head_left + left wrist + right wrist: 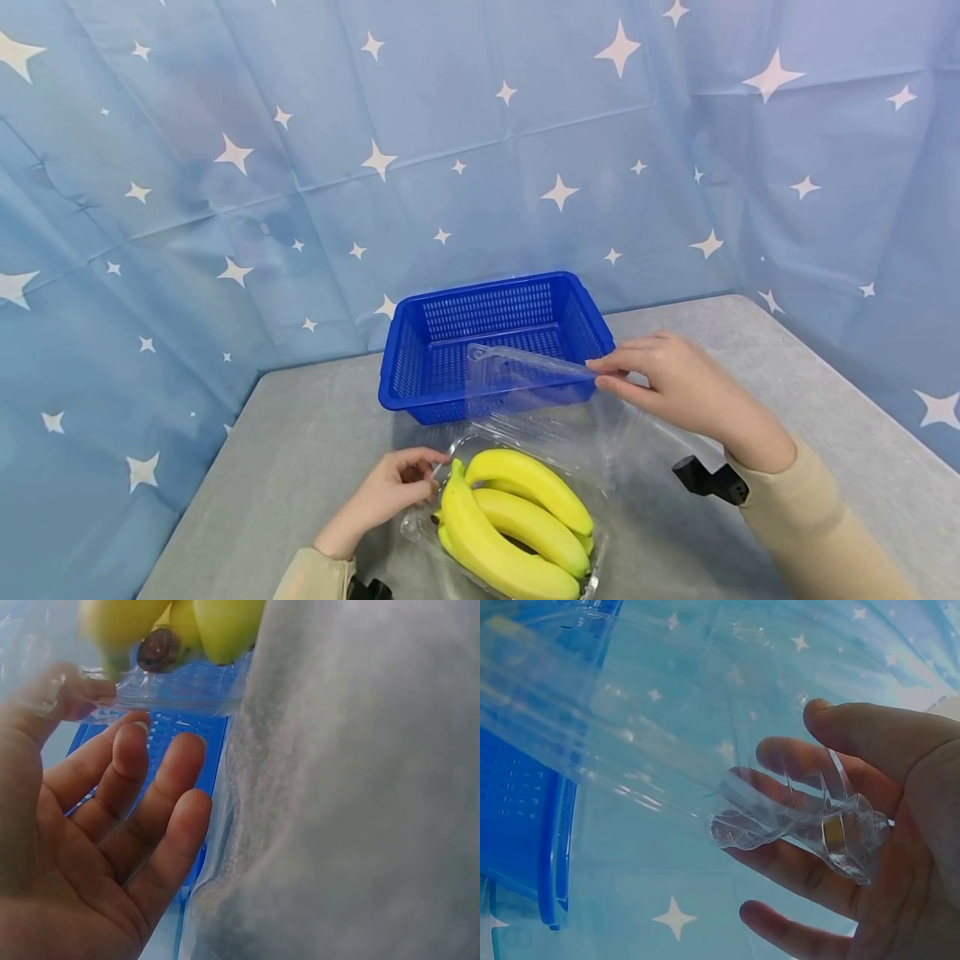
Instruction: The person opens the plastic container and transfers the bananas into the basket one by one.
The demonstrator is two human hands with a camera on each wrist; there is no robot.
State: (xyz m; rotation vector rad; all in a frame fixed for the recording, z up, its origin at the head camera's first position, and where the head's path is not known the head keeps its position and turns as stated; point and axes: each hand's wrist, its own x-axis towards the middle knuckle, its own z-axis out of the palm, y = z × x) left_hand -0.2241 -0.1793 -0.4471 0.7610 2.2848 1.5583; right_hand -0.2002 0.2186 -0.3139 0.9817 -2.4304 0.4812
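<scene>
A bunch of yellow bananas [510, 525] lies in the base of a clear plastic clamshell container [596, 583] at the front of the table. My left hand [393, 492] is at the container's left rim, thumb and forefinger holding its edge. In the left wrist view, the other fingers [180, 776] are loosely spread below the plastic. My right hand [660, 383] grips the edge of the raised clear lid [532, 392] between thumb and fingers. A lid corner [847, 836] lies inside that hand in the right wrist view.
Behind the container stands a blue plastic basket [420, 408] with perforated walls, partly seen through the lid. The grey table [300, 450] backs onto a blue curtain [450, 208] printed with white stars.
</scene>
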